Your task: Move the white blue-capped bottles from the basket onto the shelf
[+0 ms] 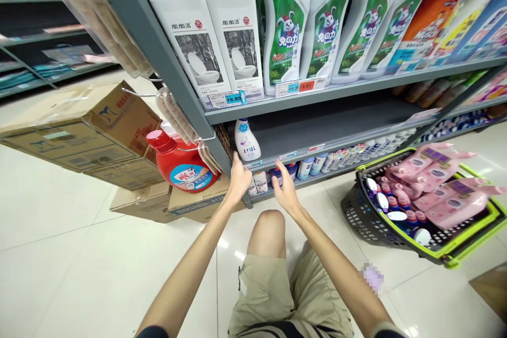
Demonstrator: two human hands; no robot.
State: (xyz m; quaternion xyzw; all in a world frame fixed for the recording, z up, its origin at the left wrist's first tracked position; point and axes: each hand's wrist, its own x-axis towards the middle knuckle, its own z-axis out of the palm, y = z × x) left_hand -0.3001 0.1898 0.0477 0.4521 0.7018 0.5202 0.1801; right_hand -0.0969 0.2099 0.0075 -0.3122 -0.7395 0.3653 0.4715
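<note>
A white spray bottle (247, 142) with a purple-and-blue label stands at the left end of the lower shelf (336, 121). My left hand (238, 182) is just below it at the shelf's front edge. One finger points up beside the bottle's lower left side, while the others look partly curled; whether it touches the bottle is unclear. To the right, my right hand (285, 193) has its fingers apart, reaching the shelf edge near a price tag, and holds nothing.
Toilet cleaner bottles (285, 37) line the shelf above. A black basket (356, 216) with a lime rim holds pink pouches (455, 203) and several bottles on my right. At left, a red detergent jug (184, 163) stands on cardboard boxes (91, 127). Small bottles (312, 165) fill the bottom shelf.
</note>
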